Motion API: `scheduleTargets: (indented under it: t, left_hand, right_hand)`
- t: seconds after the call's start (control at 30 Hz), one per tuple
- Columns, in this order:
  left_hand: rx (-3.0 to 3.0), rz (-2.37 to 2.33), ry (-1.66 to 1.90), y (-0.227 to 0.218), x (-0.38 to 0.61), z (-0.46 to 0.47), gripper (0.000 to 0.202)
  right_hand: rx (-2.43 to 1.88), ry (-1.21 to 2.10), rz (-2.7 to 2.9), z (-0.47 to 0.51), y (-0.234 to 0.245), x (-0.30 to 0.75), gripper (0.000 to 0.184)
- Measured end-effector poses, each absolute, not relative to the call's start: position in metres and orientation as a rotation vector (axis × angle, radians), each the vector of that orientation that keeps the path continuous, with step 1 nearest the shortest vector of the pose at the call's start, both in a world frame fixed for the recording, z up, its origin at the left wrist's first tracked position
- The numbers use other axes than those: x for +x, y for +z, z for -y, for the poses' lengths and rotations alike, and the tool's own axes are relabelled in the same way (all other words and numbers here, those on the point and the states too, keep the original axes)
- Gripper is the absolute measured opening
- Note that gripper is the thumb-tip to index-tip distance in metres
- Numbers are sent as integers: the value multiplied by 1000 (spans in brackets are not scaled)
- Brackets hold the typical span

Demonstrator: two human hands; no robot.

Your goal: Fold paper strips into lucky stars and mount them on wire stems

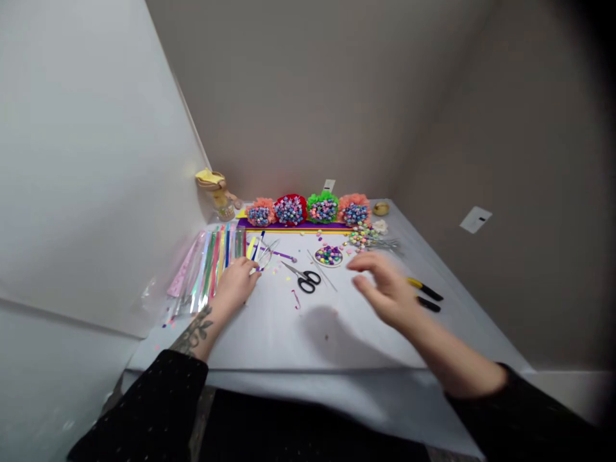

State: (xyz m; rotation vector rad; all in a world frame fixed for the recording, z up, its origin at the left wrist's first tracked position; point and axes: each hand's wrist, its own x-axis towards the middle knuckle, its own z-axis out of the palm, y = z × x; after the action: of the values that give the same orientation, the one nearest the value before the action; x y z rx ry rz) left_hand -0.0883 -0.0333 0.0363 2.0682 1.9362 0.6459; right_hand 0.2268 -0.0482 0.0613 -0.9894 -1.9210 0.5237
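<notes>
My left hand rests on the white table with its fingers curled onto loose coloured paper strips, beside a row of strip packets. My right hand hovers above the table, blurred by motion, with its fingers stretched out and nothing in them. Between the hands lie black-handled scissors and a small dish of coloured paper stars.
Four paper bouquets filled with stars stand along the back wall on purple paper. A heap of stars and wires lies at the back right. Black and yellow-handled pliers lie right of my right hand. A small figurine stands at the back left.
</notes>
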Motion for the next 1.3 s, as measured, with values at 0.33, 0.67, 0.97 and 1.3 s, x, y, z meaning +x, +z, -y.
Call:
scheduleTargets:
  t: [0.33, 0.67, 0.97, 1.3]
  left_hand:
    - [1401, -1745, 1090, 9, -47, -31, 15]
    - [490, -1031, 1270, -2, -9, 6, 28]
    - [1690, -1466, 989, -6, -21, 20, 33]
    - [2896, -1325, 872, -1, -23, 20, 22]
  right_hand:
    - [-1015, 729, 2021, -9, -15, 160, 14]
    - [-1137, 810, 1972, -1, -22, 154, 22]
    - [-1199, 734, 2010, -1, -17, 166, 16]
    - [-1062, 705, 2176, 5, -18, 161, 21]
